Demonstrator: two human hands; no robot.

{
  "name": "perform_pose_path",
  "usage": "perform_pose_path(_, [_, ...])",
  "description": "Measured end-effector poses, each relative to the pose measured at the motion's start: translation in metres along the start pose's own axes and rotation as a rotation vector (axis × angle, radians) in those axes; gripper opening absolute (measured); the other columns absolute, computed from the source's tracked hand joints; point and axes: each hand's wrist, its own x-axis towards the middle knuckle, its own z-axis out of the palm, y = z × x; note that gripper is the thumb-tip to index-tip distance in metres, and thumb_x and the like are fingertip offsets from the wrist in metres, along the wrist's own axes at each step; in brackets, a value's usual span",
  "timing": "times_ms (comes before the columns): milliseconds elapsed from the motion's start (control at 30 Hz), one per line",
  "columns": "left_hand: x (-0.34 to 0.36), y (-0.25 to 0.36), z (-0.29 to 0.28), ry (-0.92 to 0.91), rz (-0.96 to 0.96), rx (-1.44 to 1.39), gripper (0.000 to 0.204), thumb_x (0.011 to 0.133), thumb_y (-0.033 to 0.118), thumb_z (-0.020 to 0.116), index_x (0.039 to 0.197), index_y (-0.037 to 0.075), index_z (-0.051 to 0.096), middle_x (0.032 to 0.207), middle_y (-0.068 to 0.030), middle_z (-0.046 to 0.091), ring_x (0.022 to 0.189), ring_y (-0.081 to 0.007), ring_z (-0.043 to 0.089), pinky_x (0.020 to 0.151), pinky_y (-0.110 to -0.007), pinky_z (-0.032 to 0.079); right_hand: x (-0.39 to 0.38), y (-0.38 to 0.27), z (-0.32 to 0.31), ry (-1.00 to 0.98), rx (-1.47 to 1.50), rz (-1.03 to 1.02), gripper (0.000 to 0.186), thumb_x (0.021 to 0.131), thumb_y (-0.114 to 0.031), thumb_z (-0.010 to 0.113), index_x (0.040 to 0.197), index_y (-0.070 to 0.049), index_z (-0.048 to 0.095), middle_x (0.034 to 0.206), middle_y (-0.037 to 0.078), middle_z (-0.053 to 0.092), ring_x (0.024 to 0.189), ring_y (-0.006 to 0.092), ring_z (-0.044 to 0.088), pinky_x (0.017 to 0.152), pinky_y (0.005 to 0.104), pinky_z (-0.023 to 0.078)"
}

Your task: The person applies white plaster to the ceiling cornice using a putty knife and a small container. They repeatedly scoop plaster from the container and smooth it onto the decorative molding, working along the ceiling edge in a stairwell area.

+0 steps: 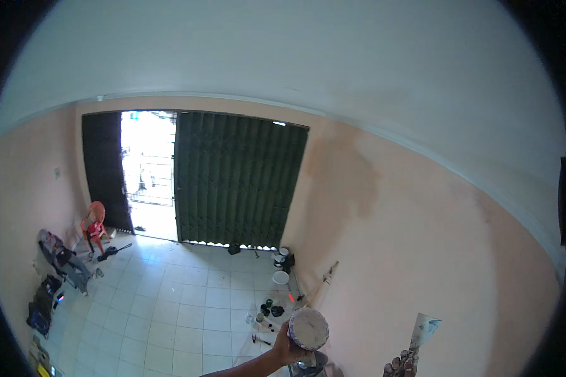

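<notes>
L hand (285, 349) gripping tub (309, 328) to its R; R hand (402, 366) gripping scraper (426, 329) w/ top above.

My right hand (401, 366), cut off by the lower edge, hides part of the putty knife (425, 328); the round tub (309, 328) covers some fingers of my left hand (285, 347); glare (nearly pure white) blots out the doorway (148, 163); the dark object (565, 204) at far right is indistinct.
</notes>
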Motion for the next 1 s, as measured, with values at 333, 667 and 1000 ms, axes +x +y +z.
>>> perform_pose_path(333, [0.026,-0.068,0.024,0.168,-0.302,0.001,0.063,0.097,0.053,0.04,0.147,0.015,0.043,0.151,-0.0118,0.045,0.139,-0.0336,0.043,0.116,-0.055,0.034,-0.065,-0.04,-0.066,0.384,-0.15,-0.159,0.051,0.087,-0.012,0.07,0.134,-0.005,0.051,0.118,0.009,0.06,0.07,0.0156,0.049,0.059,0.028,0.044])
perform_pose_path(667, [0.006,-0.038,-0.05,0.302,-0.075,-0.001,0.06,0.099,0.052,0.038,0.149,0.017,0.04,0.152,-0.0109,0.044,0.139,-0.0329,0.044,0.115,-0.055,0.035,-0.026,0.036,-0.124,0.257,-0.105,0.1,0.052,0.086,-0.009,0.07,0.133,-0.004,0.05,0.109,0.006,0.058,0.066,0.0088,0.042,0.056,0.0242,0.038])
perform_pose_path(1000, [-0.029,0.04,-0.092,0.351,0.276,0.008,0.067,0.094,0.058,0.04,0.149,0.018,0.041,0.152,-0.0106,0.044,0.139,-0.0355,0.043,0.114,-0.059,0.035,0.077,0.169,-0.037,-0.181,0.008,0.393,0.052,0.088,-0.012,0.066,0.135,-0.001,0.046,0.102,0.007,0.061,0.073,0.0156,0.055,0.061,0.03,0.047])
